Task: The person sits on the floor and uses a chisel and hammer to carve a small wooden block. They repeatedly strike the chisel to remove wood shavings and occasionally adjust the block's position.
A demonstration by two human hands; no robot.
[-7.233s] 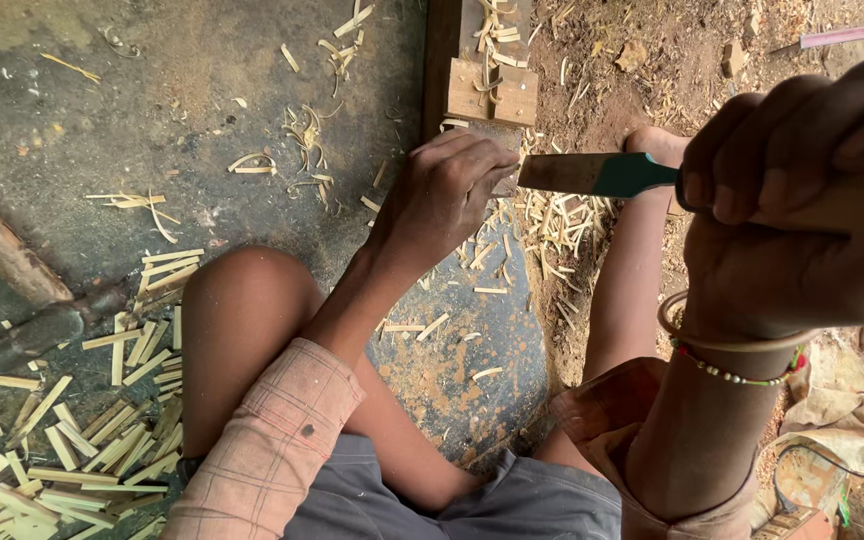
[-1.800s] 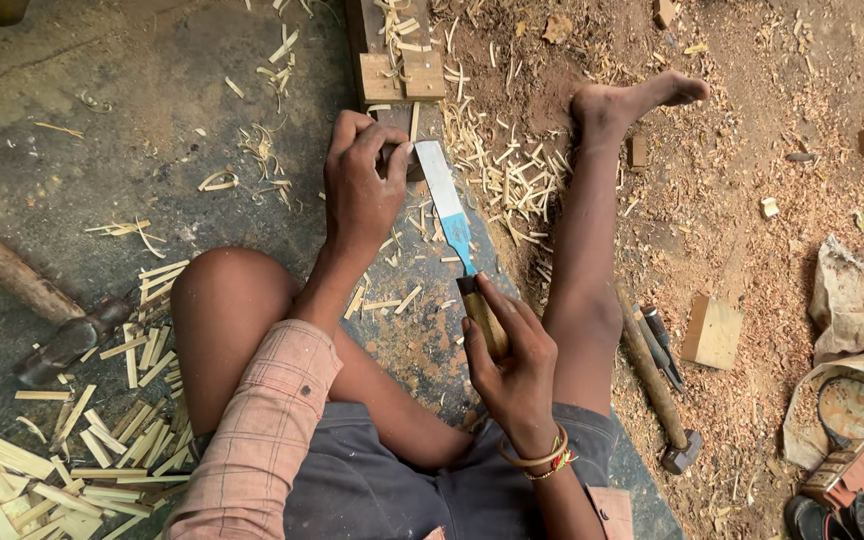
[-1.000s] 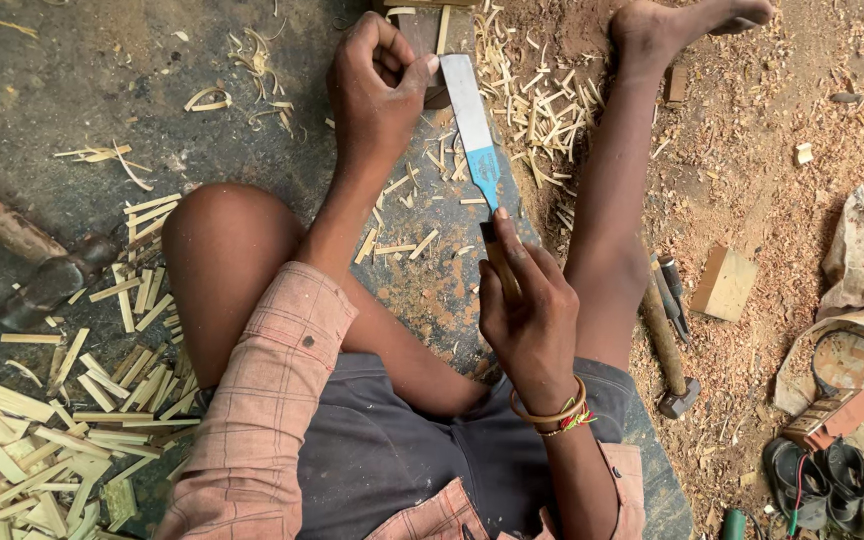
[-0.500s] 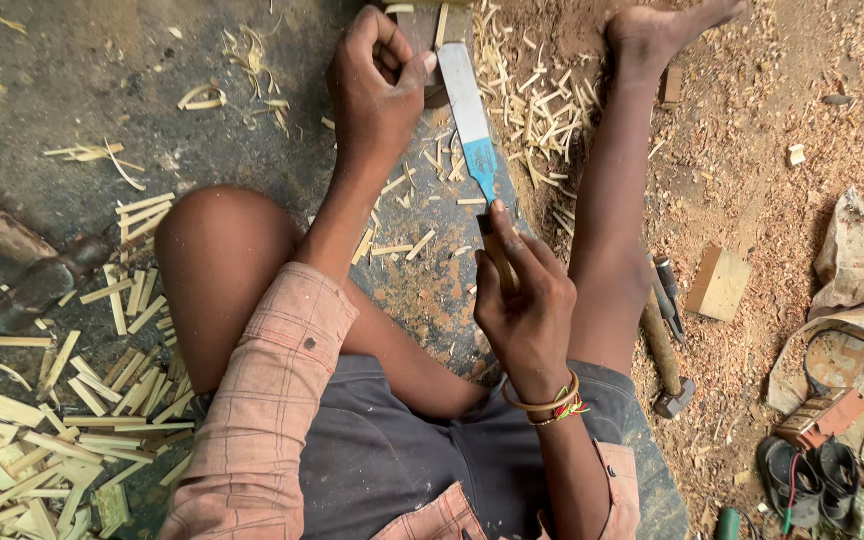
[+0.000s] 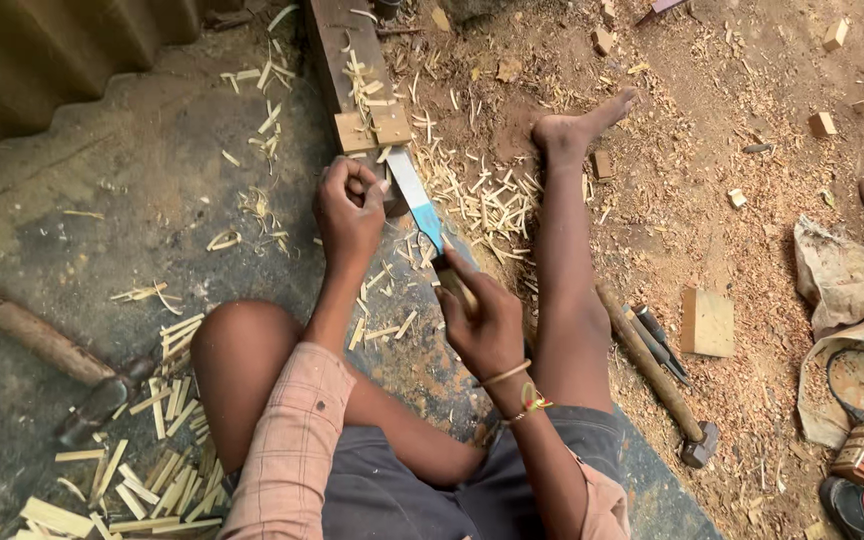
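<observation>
Broad-bladed, a flat steel chopping knife with a blue band near its handle (image 5: 414,198) was held slanting over the dark floor, its tip pointing up toward the small pale wooden blocks (image 5: 374,128) lying on a dark plank (image 5: 327,40). The right hand (image 5: 482,320) was closed around the knife's handle, fingers wrapped tight and the index finger laid along the top. The left hand (image 5: 349,208) was curled into a loose fist just beside the blade, fingers pinched on something small that could not be made out. Half a second earlier the knife had stood in much the same slant and the same grips had been kept; the view was simply seen from further back, so that the bare foot (image 5: 577,125) and more of the sawdust-strewn ground were brought into frame. Pale split wooden sticks (image 5: 162,470) were piled by the left knee, and thin shavings (image 5: 482,205) were scattered around the blade. A long-handled hammer (image 5: 652,375) was lying to the right of the leg, with a square pale wood block (image 5: 707,322) near it.
</observation>
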